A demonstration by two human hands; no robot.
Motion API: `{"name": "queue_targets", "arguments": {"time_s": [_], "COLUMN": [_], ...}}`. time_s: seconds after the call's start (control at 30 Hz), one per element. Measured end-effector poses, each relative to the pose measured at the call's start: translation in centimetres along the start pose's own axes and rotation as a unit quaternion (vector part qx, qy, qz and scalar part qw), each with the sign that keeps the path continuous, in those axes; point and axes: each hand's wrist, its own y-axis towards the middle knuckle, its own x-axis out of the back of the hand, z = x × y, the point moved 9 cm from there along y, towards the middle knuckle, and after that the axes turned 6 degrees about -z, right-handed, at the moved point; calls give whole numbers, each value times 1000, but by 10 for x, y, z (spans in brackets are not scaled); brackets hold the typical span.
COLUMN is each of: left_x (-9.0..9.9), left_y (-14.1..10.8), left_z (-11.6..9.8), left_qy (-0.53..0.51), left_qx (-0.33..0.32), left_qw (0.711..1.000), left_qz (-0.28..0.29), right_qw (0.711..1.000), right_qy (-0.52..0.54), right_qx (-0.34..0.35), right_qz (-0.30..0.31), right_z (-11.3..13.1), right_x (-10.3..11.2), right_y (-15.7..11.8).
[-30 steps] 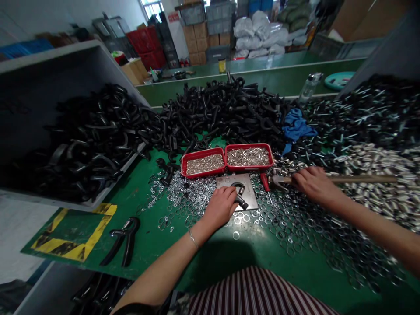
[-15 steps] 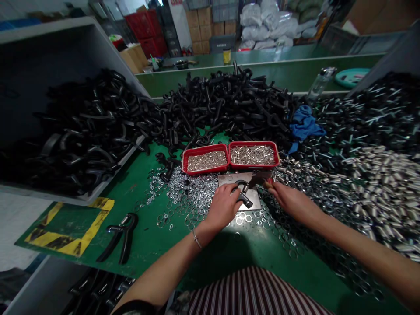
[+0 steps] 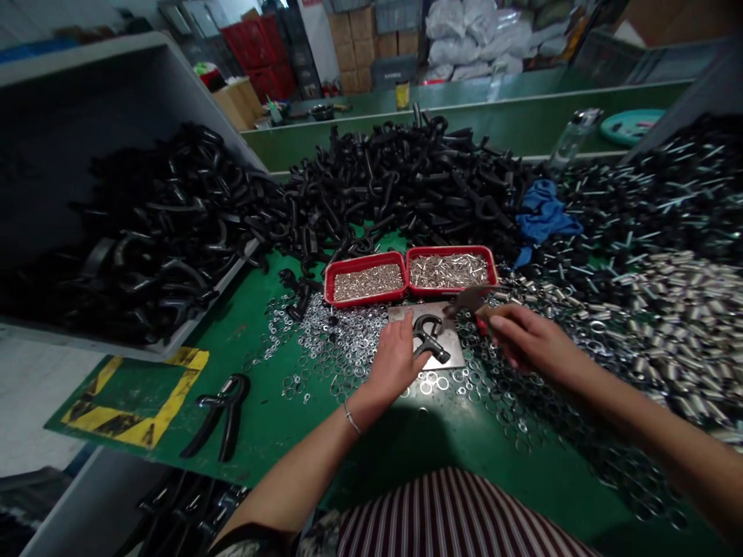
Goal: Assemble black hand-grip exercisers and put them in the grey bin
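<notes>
Head view: a person in a striped garment works at a green table (image 3: 261,422) with both hands.
Left hand: partly open, fingers extended and thumb apart, placed against the near left side of a black part (image 3: 430,340); whether it grips the part is unclear. This is the left hand (image 3: 393,362).
Right hand: the right hand (image 3: 525,339) is closed around the handle of a hammer (image 3: 469,300).
Hammer: blurred, its head over the right side of the metal plate (image 3: 454,357).
Black part: lying on the metal plate, its curved end away from the person.
Red trays: the left tray (image 3: 364,300) and right tray (image 3: 453,292) sit side by side just beyond the plate, filled with small metal pieces.
Metal rings: scattered rings (image 3: 354,340) surround the plate's left, near and right sides.
Black pile: a heap of black pieces (image 3: 383,178) lies behind the trays.
Blue cloth: a crumpled cloth (image 3: 546,213) lies right of the heap.
Left side: a separate black piece (image 3: 224,418) rests near striped yellow tape (image 3: 116,422).
</notes>
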Motion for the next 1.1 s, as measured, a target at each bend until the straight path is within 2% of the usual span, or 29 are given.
{"name": "queue_targets", "arguments": {"time_s": [0.1,0.17,0.2,0.27,0.33,0.37,0.4,0.5,0.57,0.7,0.77,0.83,0.9,1.0,1.03,1.1], "left_x": [5,5,5,9,14,15,15,7,-1,-7,-6,-4,-1,1,0,-1], "left_y": [9,13,14,15,11,7,4,-6,-7,3,7,9,7,5,5,5], "left_z": [8,16,20,27,28,26,23,12,6,7,10,13,17,19,19,19], "left_qy": [-156,-244,-250,-186,-87,-51,-27,12,36,55,49,43,38,34,32,27], "left_qx": [78,128,139,124,82,61,45,39,44,43,34,25,25,25,24,22], "left_qw": [984,960,957,974,993,997,999,999,998,997,998,998,998,998,998,998], "left_qz": [32,52,55,45,21,10,1,2,10,11,19,28,35,44,49,58], "right_qw": [991,986,985,970,927,911,909,936,929,907,905,917,940,971,980,991], "right_qy": [3,-24,-48,-143,-264,-302,-317,-319,-354,-413,-419,-397,-337,-197,-131,27], "right_qx": [-53,-54,-38,33,121,152,164,97,30,-22,-23,-9,20,69,78,73], "right_qz": [-123,-153,-160,-192,-237,-237,-215,-115,-103,-86,-62,-41,-47,-114,-125,-105], "right_z": [-35,-53,-57,-53,-35,-27,-22,-22,-24,-26,-28,-27,-18,6,14,25], "right_x": [57,84,94,106,98,84,66,7,-12,-18,-15,-9,2,23,24,11], "right_y": [-1,1,4,9,10,11,14,27,34,45,47,46,44,39,37,36]}}
